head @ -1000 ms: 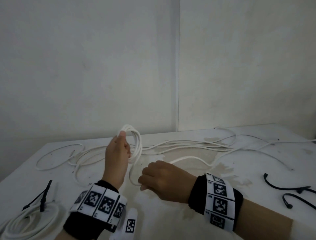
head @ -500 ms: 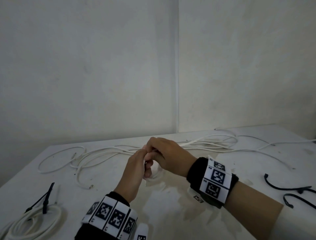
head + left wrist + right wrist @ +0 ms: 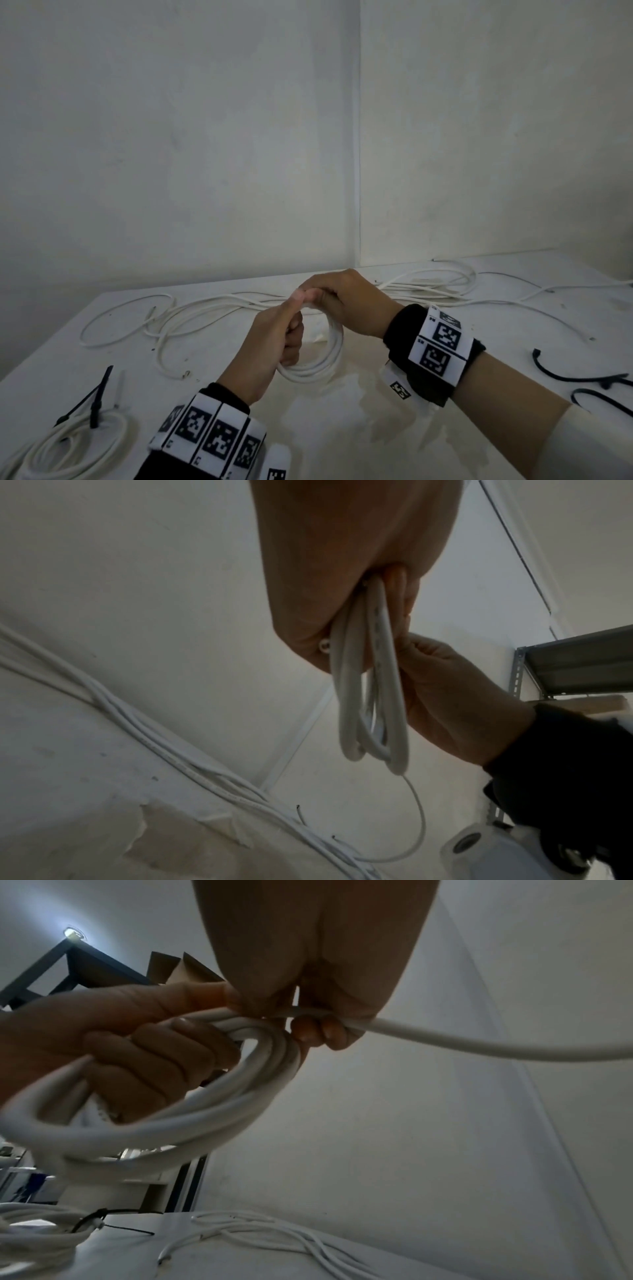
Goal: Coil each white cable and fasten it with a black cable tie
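My left hand (image 3: 287, 337) grips a small coil of white cable (image 3: 320, 368) above the middle of the table; its loops hang below the fist (image 3: 371, 696). My right hand (image 3: 337, 299) meets it from the right, its fingers curled round the cable's running strand (image 3: 462, 1039) at the top of the coil (image 3: 164, 1129). That strand trails off to the right. More loose white cable (image 3: 205, 305) sprawls along the back of the table. Two black cable ties (image 3: 579, 378) lie at the right edge.
A coiled white cable (image 3: 68, 452) bound with a black tie (image 3: 96, 401) lies at the front left. The white table (image 3: 445, 445) stands in a room corner, walls at the back and right. A metal shelf (image 3: 578, 664) appears in the left wrist view.
My right hand swung up from in front of the coil to its top and laid another turn of cable into my left hand's grip. Both hands shifted right, and the coil now hangs lower.
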The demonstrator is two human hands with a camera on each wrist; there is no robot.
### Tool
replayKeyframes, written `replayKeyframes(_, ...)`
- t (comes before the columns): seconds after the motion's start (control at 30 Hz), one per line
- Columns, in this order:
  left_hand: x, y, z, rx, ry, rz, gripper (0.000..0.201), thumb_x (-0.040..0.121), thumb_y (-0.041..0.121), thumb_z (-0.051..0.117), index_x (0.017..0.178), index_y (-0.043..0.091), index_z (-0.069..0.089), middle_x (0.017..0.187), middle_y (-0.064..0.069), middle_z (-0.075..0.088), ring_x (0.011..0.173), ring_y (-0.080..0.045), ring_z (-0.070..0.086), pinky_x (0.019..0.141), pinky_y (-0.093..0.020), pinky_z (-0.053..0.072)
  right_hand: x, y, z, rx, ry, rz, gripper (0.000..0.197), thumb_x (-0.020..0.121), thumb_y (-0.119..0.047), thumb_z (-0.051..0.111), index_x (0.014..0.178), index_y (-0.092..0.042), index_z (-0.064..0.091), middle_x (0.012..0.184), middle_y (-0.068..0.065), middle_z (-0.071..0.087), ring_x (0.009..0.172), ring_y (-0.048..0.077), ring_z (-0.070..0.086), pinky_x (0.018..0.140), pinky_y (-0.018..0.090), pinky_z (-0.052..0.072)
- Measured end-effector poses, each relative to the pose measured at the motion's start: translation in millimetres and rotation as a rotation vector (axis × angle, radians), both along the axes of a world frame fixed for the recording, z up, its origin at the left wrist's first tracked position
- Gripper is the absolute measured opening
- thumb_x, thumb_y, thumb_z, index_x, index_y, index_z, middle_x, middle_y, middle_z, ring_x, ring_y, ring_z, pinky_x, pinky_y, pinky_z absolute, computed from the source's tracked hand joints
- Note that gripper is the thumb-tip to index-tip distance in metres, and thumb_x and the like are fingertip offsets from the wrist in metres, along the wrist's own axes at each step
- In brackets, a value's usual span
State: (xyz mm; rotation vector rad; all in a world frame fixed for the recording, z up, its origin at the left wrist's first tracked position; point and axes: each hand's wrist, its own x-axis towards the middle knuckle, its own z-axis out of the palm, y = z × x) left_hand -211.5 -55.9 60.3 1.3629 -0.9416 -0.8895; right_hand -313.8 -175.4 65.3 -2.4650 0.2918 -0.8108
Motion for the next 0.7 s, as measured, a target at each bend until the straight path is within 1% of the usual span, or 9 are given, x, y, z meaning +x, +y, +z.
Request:
replayKeyframes(0.07,0.2,0.9,1.3,-0.026,0.007,0.007,0.047,0.094,0.036,0.042,0.053,0.019,0.025,0.047,0.006,0.018,0.04,-0.009,0.013,0.041,-0.02,0.016,-2.6,2.0,3.9,0.137,0.082,0.003,0.032,0.096,-0.031,0.043,0.096,-0.011,0.069,0.082,0.003,0.069,0.078,0.03,0.063,0.072,0.035,0.048)
replayKeyframes(0.13,0.4,1.5,1.6,-0.034,0.029,0.011,0.047,0.095,0.035,0.041,0.054,0.018,0.025,0.047,0.005,0.017,0.04,-0.009,0.013,0.04,-0.019,0.017,-4.3,4.2,7.3,0.227,0.118,0.015,0.041,0.096,-0.038,0.04,0.085,-0.01,0.067,0.077,0.002,0.068,0.067,0.035,0.054,0.064,0.038,0.044)
replayKeyframes(0.2,0.3,0.7,-0.2,-0.038,0.059,0.013,0.047,0.095,0.035,0.041,0.054,0.018,0.027,0.047,0.005,0.017,0.039,-0.008,0.013,0.039,-0.018,0.018,-6.5,6.4,9.7,0.282,0.149,0.023,0.049,0.096,-0.043,0.037,0.082,-0.004,0.064,0.076,0.005,0.068,0.059,0.024,0.044,0.059,0.031,0.037)
replayKeyframes(0.27,0.1,0.6,-3.2,-0.034,0.088,0.011,0.047,0.095,0.036,0.041,0.054,0.018,0.027,0.046,0.006,0.018,0.038,-0.008,0.013,0.039,-0.019,0.017,-8.6,8.1,10.4,0.31,0.183,0.021,0.051,0.095,-0.044,0.036,0.08,-0.003,0.062,0.073,0.004,0.066,0.058,0.017,0.042,0.058,0.024,0.034)
replayKeyframes(0.33,0.8,0.8,-6.1,-0.031,0.102,0.01,0.046,0.095,0.036,0.041,0.055,0.018,0.026,0.045,0.006,0.018,0.037,-0.008,0.014,0.039,-0.019,0.016,-10.8,9.0,9.1,0.338,0.219,0.02,0.053,0.094,-0.049,0.035,0.079,-0.006,0.062,0.07,0.009,0.064,0.06,0.016,0.044,0.06,0.023,0.035)
replayKeyframes(0.43,3.1,1.4,-7.4,-0.033,0.115,0.0,0.045,0.095,0.036,0.04,0.057,0.018,0.026,0.044,0.007,0.019,0.036,-0.007,0.015,0.04,-0.019,0.016,-14.5,10.4,5.5,0.417,0.205,0.022,0.044,0.094,-0.047,0.034,0.075,-0.016,0.06,0.059,-0.003,0.059,0.06,0.016,0.046,0.062,0.027,0.036)
replayKeyframes(0.5,3.8,1.8,-6.2,-0.028,0.091,-0.035,0.043,0.094,0.038,0.039,0.059,0.018,0.026,0.045,0.007,0.019,0.036,-0.007,0.016,0.04,-0.02,0.02,-15.1,11.6,4.3,0.44,0.157,0.014,0.041,0.094,-0.045,0.036,0.07,-0.018,0.056,0.053,-0.005,0.053,0.053,0.014,0.042,0.056,0.026,0.035)
replayKeyframes(0.6,8.4,1.6,-1.5,0.003,0.011,-0.143,0.041,0.092,0.041,0.039,0.062,0.014,0.034,0.046,0.005,0.029,0.037,-0.009,0.032,0.046,-0.022,0.034,-15.1,9.3,3.3,0.425,0.105,-0.046,0.041,0.095,-0.042,0.038,0.067,-0.016,0.053,0.051,-0.002,0.046,0.051,0.016,0.039,0.052,0.026,0.032)
replayKeyframes(0.7,14.0,4.7,2.4,0.039,-0.139,-0.217,0.037,0.079,0.046,0.045,0.071,0.01,0.044,0.05,0.004,0.041,0.049,-0.013,0.052,0.059,-0.028,0.043,-16.6,7.9,1.2,0.401,0.094,-0.064,0.039,0.096,-0.039,0.04,0.066,-0.017,0.052,0.053,0.001,0.045,0.054,0.019,0.039,0.052,0.026,0.032)
